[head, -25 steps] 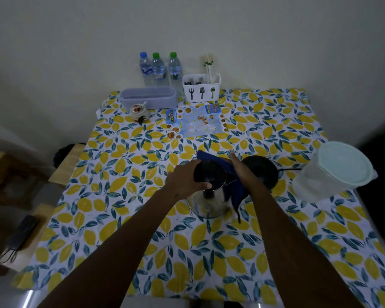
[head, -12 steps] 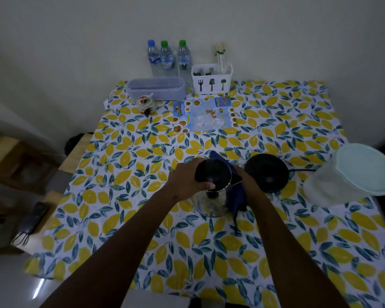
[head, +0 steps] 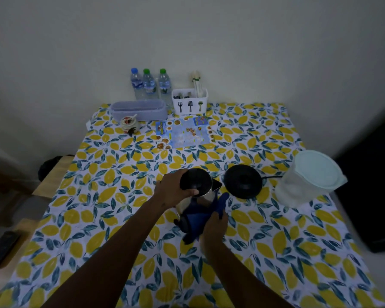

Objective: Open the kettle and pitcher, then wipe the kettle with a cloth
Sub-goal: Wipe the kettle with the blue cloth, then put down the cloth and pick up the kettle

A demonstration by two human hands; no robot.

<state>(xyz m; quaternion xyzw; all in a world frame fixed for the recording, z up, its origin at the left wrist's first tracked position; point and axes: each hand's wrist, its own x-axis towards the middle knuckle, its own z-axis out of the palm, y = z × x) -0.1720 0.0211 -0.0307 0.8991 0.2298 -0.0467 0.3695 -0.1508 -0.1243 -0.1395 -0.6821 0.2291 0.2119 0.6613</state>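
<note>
While the left hand (head: 176,190) clamps over the black top of the kettle (head: 197,192) at the middle of the lemon-print table (head: 120,196), the right hand (head: 213,225) presses a blue cloth (head: 198,218) against the kettle's near side, fingers closed on the fabric. Just right of the kettle lies its round black base (head: 242,181), and further right stands the pitcher (head: 309,178), its pale lid on.

Left hand (head: 175,192) gripping kettle (head: 198,190), right hand (head: 213,225) pressing blue cloth (head: 198,218) against it
</note>
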